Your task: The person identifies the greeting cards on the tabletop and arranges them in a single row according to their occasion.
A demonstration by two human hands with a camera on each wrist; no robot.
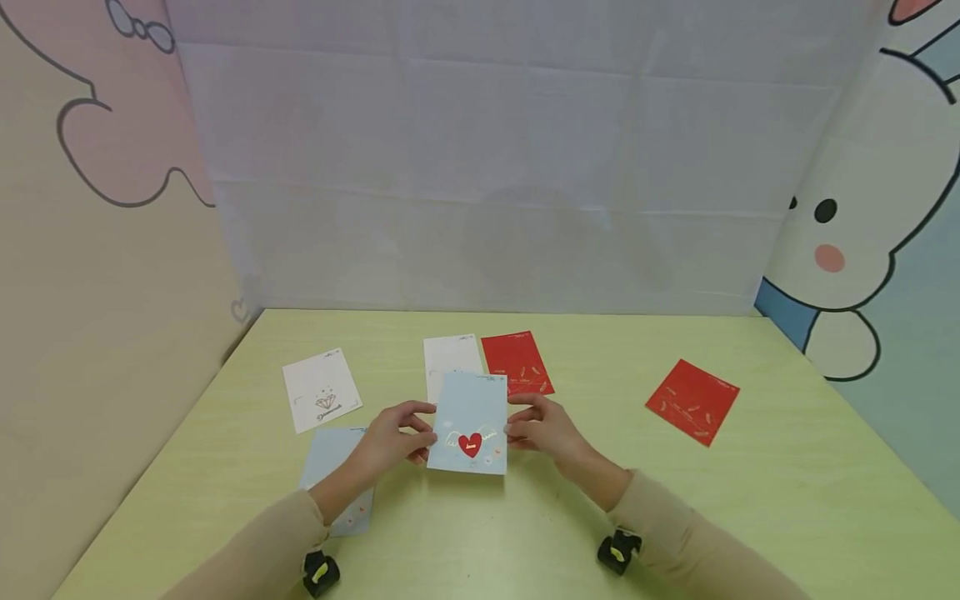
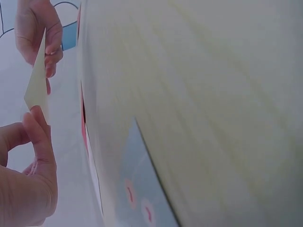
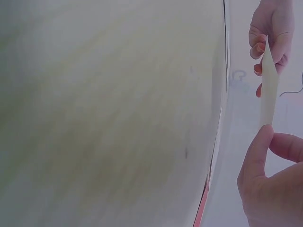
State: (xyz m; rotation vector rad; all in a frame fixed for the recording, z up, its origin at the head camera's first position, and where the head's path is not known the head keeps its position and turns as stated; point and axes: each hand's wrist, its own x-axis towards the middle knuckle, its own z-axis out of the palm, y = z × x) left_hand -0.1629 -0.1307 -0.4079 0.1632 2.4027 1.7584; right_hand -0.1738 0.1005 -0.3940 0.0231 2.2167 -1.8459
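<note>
A light blue card [image 1: 471, 408] with a winged red heart is held up off the table between both hands. My left hand [image 1: 393, 433] pinches its left edge between thumb and fingers, and my right hand [image 1: 551, 427] pinches the right edge. From the side, in the left wrist view, the card [image 2: 38, 85] appears as a thin pale sheet above the tabletop. The right wrist view also shows the card [image 3: 270, 90] edge-on between the two hands. Under my left forearm lies another light blue card [image 1: 352, 517], partly hidden.
A white card [image 1: 318, 392] with a diamond drawing lies at the left. Behind the held card are another white card [image 1: 452, 354] and a red card [image 1: 517, 360]. A second red card [image 1: 693, 402] lies at the right of the table [image 1: 750, 517]. A white sheet hangs behind.
</note>
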